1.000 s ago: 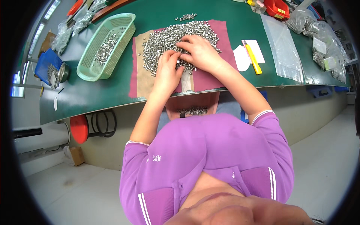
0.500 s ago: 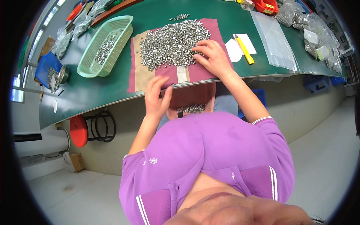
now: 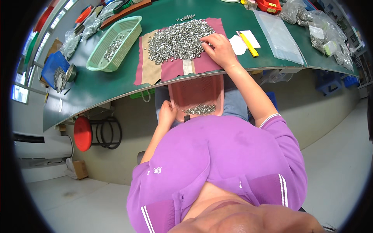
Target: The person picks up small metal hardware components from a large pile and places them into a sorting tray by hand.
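Observation:
A broad heap of small shiny metal pins (image 3: 176, 42) lies on a maroon and tan cloth (image 3: 149, 73) near the table's front edge. At the heap's right side rests my right hand (image 3: 220, 50), fingers bent and thumb apart, fingertips touching the outer pins; nothing shows held in it. On my lap, partly under the table edge, sits a pink plastic basket (image 3: 196, 91) with some pins (image 3: 202, 109) at its near end. My left hand (image 3: 168, 115) grips the basket's left rim, its fingers partly hidden by the rim.
Left of the cloth stands a pale green basket (image 3: 95, 64) with more pins. To the right lie a yellow cutter (image 3: 249, 44), white paper (image 3: 251, 38) and clear plastic bags (image 3: 278, 37). A blue bin (image 3: 53, 70) is far left; a red stool (image 3: 82, 134) stands below.
My left hand has come down from the cloth's front edge to the pink basket's left rim and taken hold. More of the basket shows. The right hand stays at the heap, its fingers drawn closer together.

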### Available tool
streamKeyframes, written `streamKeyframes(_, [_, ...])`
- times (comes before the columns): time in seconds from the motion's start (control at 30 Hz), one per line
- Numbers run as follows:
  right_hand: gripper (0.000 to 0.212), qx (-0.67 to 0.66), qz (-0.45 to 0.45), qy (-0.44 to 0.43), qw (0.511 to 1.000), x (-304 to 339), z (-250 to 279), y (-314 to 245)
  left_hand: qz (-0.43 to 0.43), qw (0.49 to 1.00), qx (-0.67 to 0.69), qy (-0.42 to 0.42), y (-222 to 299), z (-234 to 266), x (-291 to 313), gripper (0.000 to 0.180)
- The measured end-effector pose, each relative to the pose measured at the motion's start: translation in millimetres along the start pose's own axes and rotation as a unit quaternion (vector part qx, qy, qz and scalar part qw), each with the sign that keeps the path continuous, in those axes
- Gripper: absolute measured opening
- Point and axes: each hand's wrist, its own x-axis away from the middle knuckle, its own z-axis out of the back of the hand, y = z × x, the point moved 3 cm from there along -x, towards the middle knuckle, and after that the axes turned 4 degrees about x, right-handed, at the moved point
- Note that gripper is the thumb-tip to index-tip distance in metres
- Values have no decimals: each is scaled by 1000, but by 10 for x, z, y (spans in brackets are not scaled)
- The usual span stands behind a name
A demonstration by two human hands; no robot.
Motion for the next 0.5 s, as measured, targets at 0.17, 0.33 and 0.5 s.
streamKeyframes(0.17, [9, 0, -4, 5, 1000, 1, 5, 26, 21, 997, 37, -63, 115, 126, -88, 30])
streamKeyframes(0.33, [10, -1, -3, 14, 1000, 9, -2, 50, 27, 991, 109, -70, 105, 133, -65, 33])
streamKeyframes(0.5, [10, 10, 4, 10, 1000, -10, -21, 95, 46, 984, 156, -79, 135, 168, -68, 34])
